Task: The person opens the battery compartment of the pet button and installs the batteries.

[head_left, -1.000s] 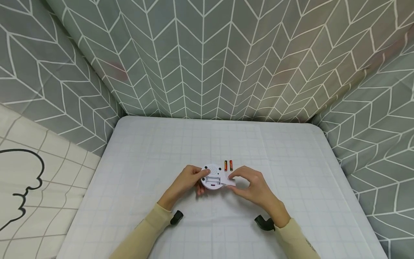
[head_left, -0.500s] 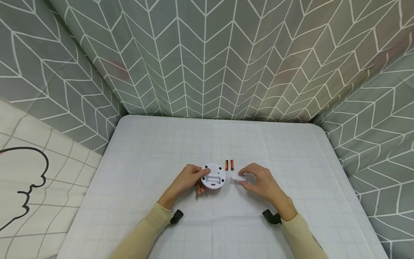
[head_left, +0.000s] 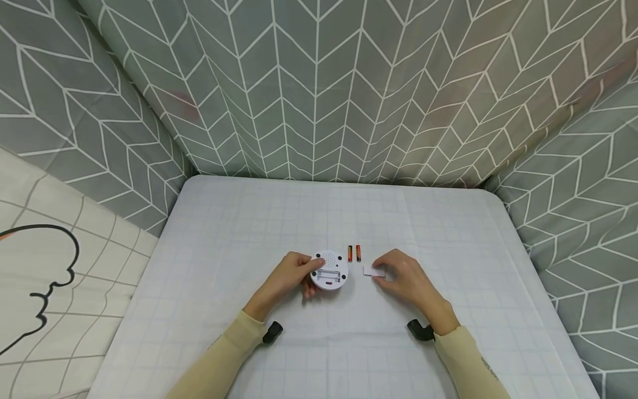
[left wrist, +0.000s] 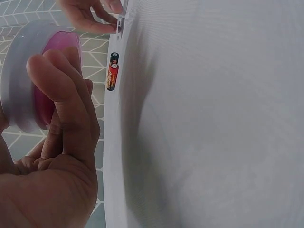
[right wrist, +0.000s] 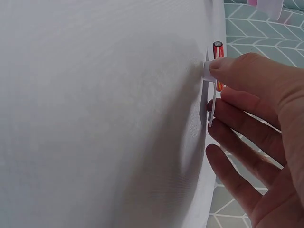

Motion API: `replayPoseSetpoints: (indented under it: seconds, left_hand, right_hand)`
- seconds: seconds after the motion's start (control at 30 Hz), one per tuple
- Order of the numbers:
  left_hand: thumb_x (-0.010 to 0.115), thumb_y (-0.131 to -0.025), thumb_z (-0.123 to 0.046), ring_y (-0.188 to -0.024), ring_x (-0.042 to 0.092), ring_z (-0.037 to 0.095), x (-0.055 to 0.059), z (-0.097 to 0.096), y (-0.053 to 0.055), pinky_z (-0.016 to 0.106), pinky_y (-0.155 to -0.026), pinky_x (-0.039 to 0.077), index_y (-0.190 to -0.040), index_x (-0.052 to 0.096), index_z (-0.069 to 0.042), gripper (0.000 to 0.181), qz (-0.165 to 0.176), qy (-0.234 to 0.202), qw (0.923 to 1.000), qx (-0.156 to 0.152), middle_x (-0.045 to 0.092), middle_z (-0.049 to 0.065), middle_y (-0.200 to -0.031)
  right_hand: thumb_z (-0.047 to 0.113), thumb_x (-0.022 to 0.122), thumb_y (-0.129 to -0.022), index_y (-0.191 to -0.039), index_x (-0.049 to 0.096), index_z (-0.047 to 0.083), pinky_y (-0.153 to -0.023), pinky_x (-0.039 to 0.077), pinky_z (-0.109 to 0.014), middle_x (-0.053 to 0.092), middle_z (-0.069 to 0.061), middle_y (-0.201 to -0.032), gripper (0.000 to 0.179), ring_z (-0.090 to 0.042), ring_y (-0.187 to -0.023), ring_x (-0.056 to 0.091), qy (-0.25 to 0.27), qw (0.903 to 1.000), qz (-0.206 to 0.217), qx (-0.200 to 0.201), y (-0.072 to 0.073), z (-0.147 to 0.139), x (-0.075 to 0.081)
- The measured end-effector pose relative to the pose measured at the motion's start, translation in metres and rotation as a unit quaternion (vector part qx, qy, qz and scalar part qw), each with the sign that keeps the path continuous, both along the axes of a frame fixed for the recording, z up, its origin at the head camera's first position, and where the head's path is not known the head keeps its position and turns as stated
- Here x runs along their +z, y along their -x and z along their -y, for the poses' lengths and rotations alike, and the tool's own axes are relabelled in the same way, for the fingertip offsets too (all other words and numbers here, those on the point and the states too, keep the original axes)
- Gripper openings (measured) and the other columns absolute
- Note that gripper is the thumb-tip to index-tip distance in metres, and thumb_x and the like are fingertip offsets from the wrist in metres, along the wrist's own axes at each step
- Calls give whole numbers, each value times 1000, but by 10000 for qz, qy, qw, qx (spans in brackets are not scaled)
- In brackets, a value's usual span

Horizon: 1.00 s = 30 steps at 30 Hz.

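Observation:
My left hand (head_left: 293,275) grips a round white device (head_left: 331,265) by its left side, thumb on top and fingers beneath. Its upward face has a speaker grille, dark round feet and an uncovered battery compartment (head_left: 329,275) without batteries. In the left wrist view the device's lower part (left wrist: 42,102) is pink. To the right, my right hand (head_left: 406,280) pinches a small flat white cover (head_left: 370,271) between thumb and fingers, low at the table. Whether the cover touches the cloth is unclear. Two red-and-black batteries (head_left: 350,254) lie side by side beyond the hands.
A white gridded cloth covers the table (head_left: 259,221). Patterned grey curtains (head_left: 314,111) hang behind it and at the sides. Black wrist mounts (head_left: 272,332) stick out from both sleeves.
The white cover has come away from the device and moved right with my right hand, then lower toward the table. My left hand and the device stay nearly in place.

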State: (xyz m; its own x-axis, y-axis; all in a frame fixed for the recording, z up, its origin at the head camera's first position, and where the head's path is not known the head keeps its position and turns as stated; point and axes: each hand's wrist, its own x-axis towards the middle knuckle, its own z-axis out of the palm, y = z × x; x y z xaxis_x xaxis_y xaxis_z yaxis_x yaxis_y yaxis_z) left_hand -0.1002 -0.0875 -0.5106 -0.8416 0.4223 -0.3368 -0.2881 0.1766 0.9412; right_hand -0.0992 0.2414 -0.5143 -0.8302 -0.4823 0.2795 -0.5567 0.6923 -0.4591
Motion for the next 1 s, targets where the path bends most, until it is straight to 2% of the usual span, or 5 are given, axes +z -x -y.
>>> replayPoseSetpoints:
  seconds: [0.2,0.4,0.5,0.7,1.0]
  left_hand:
    - [69,-103,-39,-47,63,16,2,0,0,29,-48,55,-94,74,1,42,-13,-52,10000,33,70,10,-63]
    - [69,-103,-38,-47,63,16,1,0,0,29,-48,55,-94,74,1,41,8,-86,10000,38,70,10,-63]
    - [69,-103,-38,-47,62,16,1,1,1,29,-48,55,-93,74,1,41,17,-78,10000,42,70,10,-62]
    - [69,-103,-38,-47,63,15,-1,0,1,28,-48,55,-93,74,1,41,29,-35,10000,67,70,10,-62]
    - [69,-103,-40,-47,63,15,-1,0,1,28,-48,55,-91,73,0,42,10,-31,10000,58,70,9,-61]
  right_hand:
    - [17,92,-82,-104,78,13,-90,59,-40,75,1,-104,26,-15,-100,69,-45,9998,188,-38,1,0,1]
    - [25,89,-85,-101,78,12,-85,59,-42,75,0,-102,24,-18,-99,69,-178,9995,-178,-194,7,6,6]
    - [26,89,-85,-104,78,11,-86,59,-43,75,-2,-104,26,-20,-101,69,-140,9995,-175,-224,13,12,11]
    - [23,88,-86,-115,76,8,-94,58,-45,75,-6,-112,35,-22,-108,66,-14,9998,-46,196,30,29,19]
    - [17,90,-82,-122,74,6,-103,53,-45,73,-6,-119,44,-23,-115,62,-171,9979,178,591,44,45,15]
